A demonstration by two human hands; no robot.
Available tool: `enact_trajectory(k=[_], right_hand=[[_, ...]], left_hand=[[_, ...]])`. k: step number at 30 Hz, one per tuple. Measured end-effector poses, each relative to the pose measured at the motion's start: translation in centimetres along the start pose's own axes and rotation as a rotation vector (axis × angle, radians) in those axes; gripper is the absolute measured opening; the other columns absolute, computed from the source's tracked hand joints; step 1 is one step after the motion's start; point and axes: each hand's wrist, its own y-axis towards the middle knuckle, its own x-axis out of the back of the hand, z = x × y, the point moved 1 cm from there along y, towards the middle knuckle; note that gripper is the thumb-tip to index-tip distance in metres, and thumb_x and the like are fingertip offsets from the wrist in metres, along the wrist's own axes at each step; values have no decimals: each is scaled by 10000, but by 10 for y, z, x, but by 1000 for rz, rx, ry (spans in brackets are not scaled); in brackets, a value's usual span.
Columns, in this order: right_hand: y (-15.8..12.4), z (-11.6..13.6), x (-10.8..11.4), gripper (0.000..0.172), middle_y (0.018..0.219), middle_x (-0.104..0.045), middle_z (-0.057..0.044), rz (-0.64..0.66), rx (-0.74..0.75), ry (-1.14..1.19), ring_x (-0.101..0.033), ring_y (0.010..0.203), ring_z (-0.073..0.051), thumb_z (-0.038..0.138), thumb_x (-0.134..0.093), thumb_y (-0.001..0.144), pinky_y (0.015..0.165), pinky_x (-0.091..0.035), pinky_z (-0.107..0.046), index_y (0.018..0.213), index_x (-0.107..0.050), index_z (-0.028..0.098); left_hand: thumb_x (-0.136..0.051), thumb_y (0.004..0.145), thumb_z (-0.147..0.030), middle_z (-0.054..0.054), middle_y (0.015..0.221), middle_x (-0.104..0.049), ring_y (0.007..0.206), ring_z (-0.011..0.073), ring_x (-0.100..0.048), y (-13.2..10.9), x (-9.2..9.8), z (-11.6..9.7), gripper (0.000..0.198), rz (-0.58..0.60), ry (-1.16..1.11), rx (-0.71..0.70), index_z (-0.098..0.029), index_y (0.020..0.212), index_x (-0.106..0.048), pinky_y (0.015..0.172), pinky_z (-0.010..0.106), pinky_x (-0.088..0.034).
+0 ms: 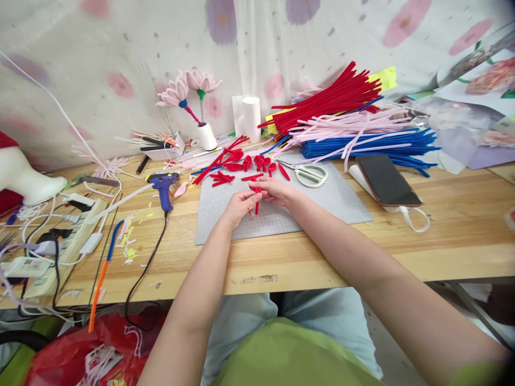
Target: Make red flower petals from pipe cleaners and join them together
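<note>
Over the grey cutting mat (217, 220), my left hand (242, 205) and my right hand (273, 191) meet, both closed on one small red pipe cleaner piece (257, 206). One end of it hangs down below the fingers; the rest is mostly covered by them. Just beyond my hands lie shaped red pipe cleaner pieces (235, 156) and several short red lengths (222, 177). Scissors (311, 174) with pale green handles rest on the mat to the right, blades pointing toward the red pieces.
At left are a blue glue gun (164, 190) with a trailing cord and a power strip (74, 244) tangled in cables. Bundles of red (322, 99) and blue pipe cleaners (366, 146) lie at back right, near a phone (388, 179). Pink flowers (201, 80) stand in a white holder (207, 137).
</note>
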Motion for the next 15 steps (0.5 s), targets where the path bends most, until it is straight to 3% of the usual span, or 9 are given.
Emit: enact_trajectory(k=[3,7,11,15], right_hand=[[2,-2,0,386,408,-350,100,-17,49,64,-207,331,-5,343,-720,629,326,-80,-145,627,-370,180],[2,-2,0,351,432,-346,100,24,5,115,-218,341,2,301,-704,647,333,-103,-131,629,-378,171],[-1,0,-7,352,429,-291,113,64,-80,159,-193,353,-3,308,-703,648,343,-106,-129,643,-377,175],[-4,3,-4,390,468,-324,96,61,34,82,-228,377,-14,412,-693,649,361,-105,-147,664,-380,181]], left_hand=[[-666,657,-408,-40,547,-457,496,61,-373,2,2,-1,261,-121,113,-132,-184,781,-714,533,224,-354],[-630,712,-318,-22,591,-404,603,100,-408,2,2,-1,151,-253,298,-344,-195,654,-695,635,248,-358],[-592,750,-316,-6,608,-382,618,121,-404,-1,-1,-2,249,-291,383,-472,-187,539,-623,628,264,-350],[-578,756,-359,-5,611,-387,611,123,-397,-2,3,-4,242,-258,406,-478,-196,592,-647,620,269,-348]])
